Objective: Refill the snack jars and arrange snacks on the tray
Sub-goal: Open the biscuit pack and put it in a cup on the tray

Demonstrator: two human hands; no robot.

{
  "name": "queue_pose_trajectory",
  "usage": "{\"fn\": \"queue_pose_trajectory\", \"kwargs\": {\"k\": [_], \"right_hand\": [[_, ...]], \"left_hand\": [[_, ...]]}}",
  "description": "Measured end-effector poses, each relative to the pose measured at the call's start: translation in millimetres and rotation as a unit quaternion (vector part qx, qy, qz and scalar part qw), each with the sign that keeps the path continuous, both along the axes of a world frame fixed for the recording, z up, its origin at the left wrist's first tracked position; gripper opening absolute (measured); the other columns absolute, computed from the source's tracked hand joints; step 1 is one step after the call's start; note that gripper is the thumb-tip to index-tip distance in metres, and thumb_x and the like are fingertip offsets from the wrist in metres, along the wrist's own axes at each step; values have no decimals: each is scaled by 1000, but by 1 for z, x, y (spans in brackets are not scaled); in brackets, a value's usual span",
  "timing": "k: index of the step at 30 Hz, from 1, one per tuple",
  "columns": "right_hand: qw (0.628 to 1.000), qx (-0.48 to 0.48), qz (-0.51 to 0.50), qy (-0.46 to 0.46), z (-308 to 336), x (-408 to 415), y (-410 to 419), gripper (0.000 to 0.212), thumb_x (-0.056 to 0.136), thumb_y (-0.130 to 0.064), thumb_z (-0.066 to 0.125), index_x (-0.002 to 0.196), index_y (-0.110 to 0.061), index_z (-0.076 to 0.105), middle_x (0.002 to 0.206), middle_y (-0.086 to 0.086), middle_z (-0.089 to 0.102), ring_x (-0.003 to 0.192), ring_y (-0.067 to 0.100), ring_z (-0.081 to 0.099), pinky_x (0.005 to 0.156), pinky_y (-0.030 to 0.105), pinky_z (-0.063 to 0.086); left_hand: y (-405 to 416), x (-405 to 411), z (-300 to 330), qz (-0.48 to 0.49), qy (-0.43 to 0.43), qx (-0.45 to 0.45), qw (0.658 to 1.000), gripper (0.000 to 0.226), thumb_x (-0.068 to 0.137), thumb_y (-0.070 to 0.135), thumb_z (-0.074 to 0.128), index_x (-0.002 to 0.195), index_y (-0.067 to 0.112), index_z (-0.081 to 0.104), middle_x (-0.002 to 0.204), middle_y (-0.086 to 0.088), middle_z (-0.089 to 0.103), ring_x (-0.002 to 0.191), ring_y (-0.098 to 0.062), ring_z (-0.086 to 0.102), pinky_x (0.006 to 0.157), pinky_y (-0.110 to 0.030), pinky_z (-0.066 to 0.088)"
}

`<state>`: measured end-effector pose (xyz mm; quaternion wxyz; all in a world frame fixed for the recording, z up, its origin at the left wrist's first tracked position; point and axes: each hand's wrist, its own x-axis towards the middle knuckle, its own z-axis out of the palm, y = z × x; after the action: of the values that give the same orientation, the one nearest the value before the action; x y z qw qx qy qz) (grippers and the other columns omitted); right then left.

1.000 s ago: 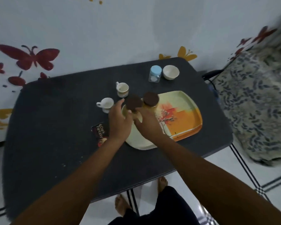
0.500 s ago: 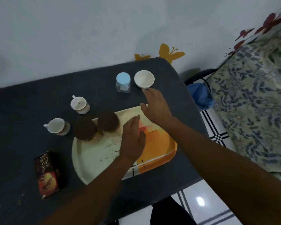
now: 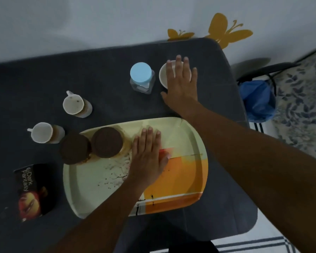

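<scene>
Nearest to me, the dark red and black rectangular "Dark Fantasy" biscuit packet [image 3: 33, 190] lay flat on the dark grey counter [image 3: 224, 207], just left of the pale-yellow and orange rectangular plastic tray [image 3: 186, 181]. My left hand [image 3: 147, 154] lay palm down with its fingers straight and together over the middle of that tray, holding nothing; I could not tell whether it pressed on the surface. Crumbs were scattered on the tray beside it. Two round clear snack jars with brown lids [image 3: 91, 146] stood touching each other at the tray's far left corner, lids on. Beyond them, off the tray, two small white cups with handles [image 3: 60, 119] stood on the counter, well apart from each other. Farther back, my right hand [image 3: 181, 84] was spread flat with fingers straight over the small white round bowl [image 3: 163, 75], covering most of it, gripping nothing. A clear jar with a light-blue lid [image 3: 141, 77] stood just left of that bowl.
</scene>
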<state>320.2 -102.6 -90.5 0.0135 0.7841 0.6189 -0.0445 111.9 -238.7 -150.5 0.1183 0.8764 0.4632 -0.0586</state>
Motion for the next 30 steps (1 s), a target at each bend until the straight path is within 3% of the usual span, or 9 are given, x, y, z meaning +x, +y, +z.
{"fn": "queue_pose_trajectory", "kwargs": {"k": [6, 12, 16, 19, 24, 30], "right_hand": [[1000, -21, -3, 0, -11, 5, 24, 97, 90, -47, 67, 161, -15, 9, 167, 19, 8, 154, 41, 5, 120, 63, 18], [999, -29, -12, 17, 1, 6, 20, 95, 78, -41, 78, 155, -21, 26, 157, 15, 30, 144, 38, 28, 105, 57, 36], [991, 71, -46, 105, 15, -6, -23, 92, 75, -41, 75, 154, -25, 31, 152, 8, 35, 140, 32, 32, 104, 51, 34], [983, 117, -17, 142, 21, -22, -72, 95, 70, -43, 77, 153, -25, 34, 152, 6, 37, 140, 29, 31, 106, 47, 33], [987, 70, 80, 123, 6, -39, -134, 95, 72, -52, 75, 153, -24, 34, 155, 11, 36, 143, 33, 31, 108, 49, 30], [990, 17, 103, 97, -11, -37, -153, 88, 81, -53, 65, 156, -22, 32, 158, 16, 33, 145, 37, 29, 112, 51, 26]], "left_hand": [[-2, 0, -6, -3, 9, 12, 1000, 81, 104, 64, 24, 165, 12, 12, 171, -17, 5, 159, -33, 0, 126, -58, 11], [-2, 0, -3, -9, 24, 7, 1000, 81, 104, 63, 23, 165, 12, 11, 171, -18, 4, 159, -33, 0, 126, -58, 11], [-5, 3, 7, 3, 28, -13, 1000, 82, 103, 63, 24, 165, 11, 10, 171, -19, 2, 159, -34, -1, 126, -57, 10], [-19, -3, 12, 2, -3, -11, 1000, 84, 102, 63, 28, 164, 10, 12, 171, -18, 3, 159, -33, 0, 128, -52, 7], [-40, -24, 9, -16, -8, -4, 1000, 82, 101, 59, 36, 162, 5, 24, 169, -20, 16, 158, -34, 11, 126, -54, 17], [-40, -26, 11, -18, 4, -5, 1000, 81, 101, 59, 30, 161, 4, 27, 169, -19, 18, 158, -32, 11, 128, -51, 10]]}}
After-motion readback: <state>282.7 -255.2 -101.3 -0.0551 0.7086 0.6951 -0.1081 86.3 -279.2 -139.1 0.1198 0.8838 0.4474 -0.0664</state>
